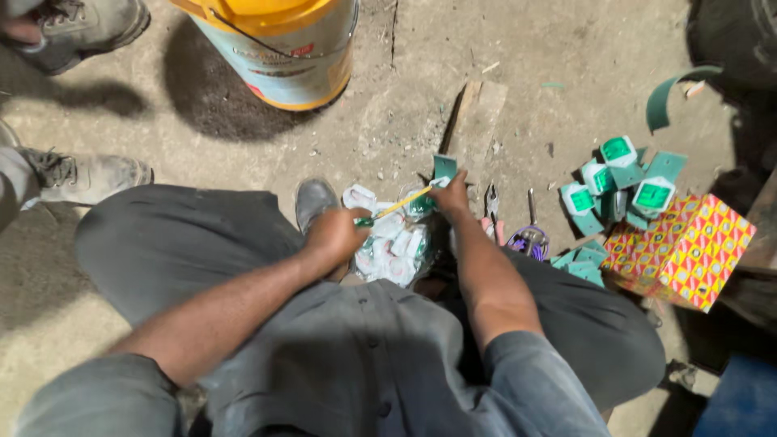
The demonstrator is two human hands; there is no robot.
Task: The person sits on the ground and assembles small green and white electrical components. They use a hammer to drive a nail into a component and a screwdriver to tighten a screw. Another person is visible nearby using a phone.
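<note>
Head camera: a seated person worked low over a dirt floor (243, 121), knees spread, both arms reaching down between them. The left hand (336, 235) was closed around the handle end of a thin yellow tool (402, 202), probably a screwdriver, whose shaft ran up and to the right. The right hand (452, 196) pinched a small green-and-white part (444, 168) at the tool's tip, its fingers (458, 180) shut on the part's lower edge.

Just below both hands lay a clear bag (392, 243) of similar white pieces, beside the person's grey shoe (314, 201). Pliers (492, 212) and a purple-handled tool (529, 239) lay on the floor right of the right wrist. Farther right sat a heap of green-faced parts (619, 182), touching a red-and-yellow patterned box (684, 251). A yellow-lidded bucket (283, 48) stood at the top edge, well apart, and another person's boots (77, 28) showed at the top left.

The part looked light, stiff and moulded from plastic, likely to crack or slip if levered hard; a pinch across its edges, clear of the tool tip, seemed the safest hold. The tool looked rigid and best gripped at its handle.
</note>
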